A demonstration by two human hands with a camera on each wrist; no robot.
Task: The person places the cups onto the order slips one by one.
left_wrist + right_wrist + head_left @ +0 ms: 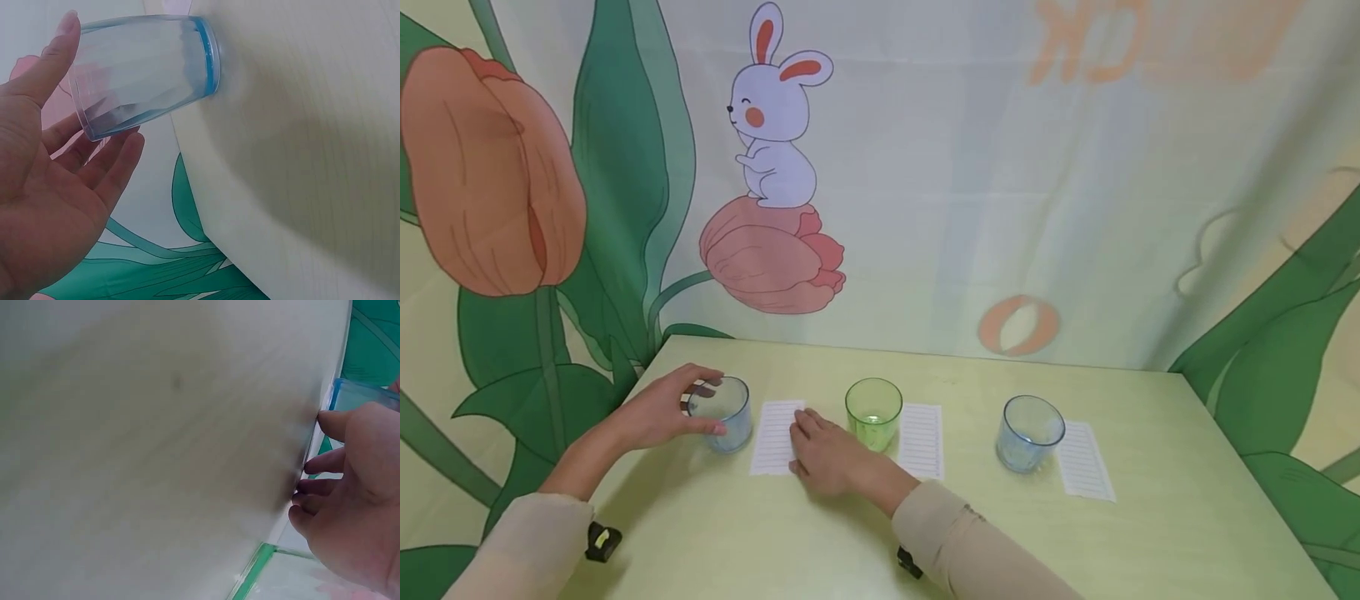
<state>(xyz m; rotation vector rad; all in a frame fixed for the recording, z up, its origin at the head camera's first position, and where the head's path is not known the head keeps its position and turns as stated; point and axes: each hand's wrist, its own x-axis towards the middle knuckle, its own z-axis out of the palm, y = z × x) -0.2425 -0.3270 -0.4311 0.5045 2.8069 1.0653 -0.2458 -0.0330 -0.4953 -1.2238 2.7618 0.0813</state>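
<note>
At the table's left stands a clear blue-tinted glass (730,417), its base on the tabletop. My left hand (662,408) holds it near the rim, thumb on the near side and fingers round the far side; the left wrist view shows this hand (69,144) and the glass (144,75) up close. Just right of that glass lies a white paper slip (775,442) with printed lines. My right hand (831,454) reaches over the slip's right edge, fingertips down on it. In the right wrist view, the fingers (322,464) touch down at the table surface.
A green glass (874,408) stands just beyond my right hand, a second lined slip (921,442) beside it. Farther right are another blue glass (1028,433) and a third slip (1086,462). Behind the table (1000,542) hangs a printed curtain (925,167).
</note>
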